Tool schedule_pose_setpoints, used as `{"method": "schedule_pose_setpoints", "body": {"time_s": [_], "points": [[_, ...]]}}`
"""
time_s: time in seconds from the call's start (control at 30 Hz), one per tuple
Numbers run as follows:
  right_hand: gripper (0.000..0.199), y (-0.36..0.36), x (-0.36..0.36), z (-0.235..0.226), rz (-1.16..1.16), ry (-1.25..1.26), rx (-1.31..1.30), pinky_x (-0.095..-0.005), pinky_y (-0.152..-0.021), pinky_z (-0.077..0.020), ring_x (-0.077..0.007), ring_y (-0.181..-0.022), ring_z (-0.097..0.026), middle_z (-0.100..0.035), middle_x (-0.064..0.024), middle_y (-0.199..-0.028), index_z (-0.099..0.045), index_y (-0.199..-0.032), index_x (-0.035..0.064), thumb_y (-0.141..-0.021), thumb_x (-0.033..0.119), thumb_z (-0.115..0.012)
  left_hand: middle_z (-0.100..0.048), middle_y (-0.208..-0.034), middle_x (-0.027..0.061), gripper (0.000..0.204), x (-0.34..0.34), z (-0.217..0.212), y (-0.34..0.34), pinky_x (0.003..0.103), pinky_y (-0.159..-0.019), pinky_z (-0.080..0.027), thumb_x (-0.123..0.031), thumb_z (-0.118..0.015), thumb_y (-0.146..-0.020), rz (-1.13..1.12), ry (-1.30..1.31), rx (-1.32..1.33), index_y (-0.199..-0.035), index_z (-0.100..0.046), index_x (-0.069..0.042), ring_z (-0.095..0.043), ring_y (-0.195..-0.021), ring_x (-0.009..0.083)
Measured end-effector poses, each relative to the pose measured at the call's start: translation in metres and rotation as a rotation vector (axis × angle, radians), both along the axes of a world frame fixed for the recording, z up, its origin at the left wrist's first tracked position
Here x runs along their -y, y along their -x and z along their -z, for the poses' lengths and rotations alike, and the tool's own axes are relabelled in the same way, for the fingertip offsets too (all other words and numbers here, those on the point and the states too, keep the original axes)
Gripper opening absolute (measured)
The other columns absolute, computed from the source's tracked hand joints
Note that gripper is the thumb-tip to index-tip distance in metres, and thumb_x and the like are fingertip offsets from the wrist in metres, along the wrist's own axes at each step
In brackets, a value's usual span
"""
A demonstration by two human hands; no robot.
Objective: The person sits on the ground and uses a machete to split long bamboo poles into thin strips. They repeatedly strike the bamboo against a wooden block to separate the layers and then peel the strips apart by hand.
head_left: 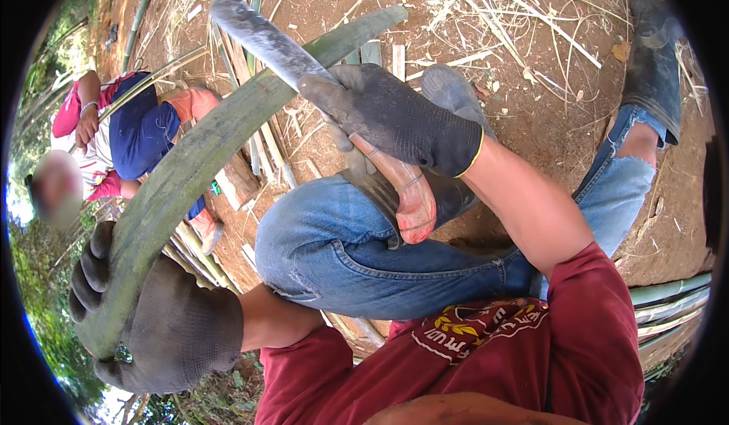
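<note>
My left hand (182,330), in a dark work glove, is closed around the lower end of a long, wide green bamboo strip (201,148). The strip slants up and away to the right, its far end past the knee. My right hand (406,110), gloved the same way, grips a machete (262,38) close to where blade meets handle. Its worn grey blade crosses over the upper part of the strip. The wooden handle, reddish at its butt, sticks out below my palm above the bent knee. Whether the edge touches the bamboo I cannot tell.
At the left another person (144,129) sits holding thin strips. Pale bamboo shavings (501,7) litter the brown soil at the back, with cut slats (399,61) nearer. Several bamboo poles (672,303) lie at the right. My bent leg (326,235) in jeans sits under the machete.
</note>
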State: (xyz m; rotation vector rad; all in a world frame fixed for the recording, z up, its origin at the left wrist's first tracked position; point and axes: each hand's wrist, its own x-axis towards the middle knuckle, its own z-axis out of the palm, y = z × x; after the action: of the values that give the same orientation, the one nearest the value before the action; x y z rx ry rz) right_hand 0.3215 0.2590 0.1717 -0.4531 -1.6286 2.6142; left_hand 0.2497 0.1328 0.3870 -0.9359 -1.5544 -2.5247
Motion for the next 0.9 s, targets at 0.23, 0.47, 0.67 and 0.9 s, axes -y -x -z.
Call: {"method": "schedule_pose_setpoints", "body": {"time_s": [0.23, 0.47, 0.67, 0.9], "points": [[0.056, 0.002, -0.007, -0.005, -0.026, -0.077, -0.077, -0.0354, -0.055, -0.0541, -0.0182, -0.056, -0.066, -0.059, -0.0103, -0.062, -0.058, -0.086, -0.0026, -0.099, 0.05, -0.044, -0.043, -0.077, 0.0129, 0.045, 0.0, -0.003, 0.003, 0.051, -0.08, -0.036, -0.046, -0.031, -0.081, 0.064, 0.005, -0.003, -0.084, -0.043, -0.002, -0.042, -0.072, 0.0298], [0.052, 0.008, -0.012, 0.007, 0.023, 0.048, 0.057, -0.0331, -0.046, -0.0529, -0.0181, -0.049, -0.063, -0.058, -0.0101, -0.062, -0.055, -0.091, -0.0029, -0.099, 0.048, -0.048, -0.042, -0.077, 0.0117, 0.043, -0.005, 0.0, -0.004, 0.048, -0.079, -0.036, -0.046, -0.04, -0.076, 0.117, -0.062, 0.028, -0.086, -0.043, -0.004, -0.041, -0.071, 0.0276], [0.053, 0.01, -0.025, 0.015, 0.062, 0.0, -0.052, -0.0326, -0.044, -0.052, -0.0152, -0.044, -0.059, -0.057, -0.0093, -0.061, -0.056, -0.086, -0.0014, -0.098, 0.05, -0.049, -0.041, -0.078, 0.0111, 0.041, -0.006, 0.0, -0.003, 0.048, -0.079, -0.036, -0.044, -0.041, -0.075, 0.115, -0.042, 0.021, -0.087, -0.044, -0.005, -0.04, -0.072, 0.0272], [0.065, 0.003, -0.018, 0.006, -0.009, -0.017, 0.041, -0.0344, -0.057, -0.0529, -0.0171, -0.058, -0.064, -0.059, -0.0085, -0.064, -0.056, -0.087, -0.001, -0.097, 0.062, -0.041, -0.042, -0.078, 0.0109, 0.041, -0.006, -0.002, -0.008, 0.047, -0.079, -0.036, -0.044, -0.04, -0.077, 0.113, -0.051, 0.013, -0.088, -0.044, -0.005, -0.04, -0.072, 0.0269]]}}
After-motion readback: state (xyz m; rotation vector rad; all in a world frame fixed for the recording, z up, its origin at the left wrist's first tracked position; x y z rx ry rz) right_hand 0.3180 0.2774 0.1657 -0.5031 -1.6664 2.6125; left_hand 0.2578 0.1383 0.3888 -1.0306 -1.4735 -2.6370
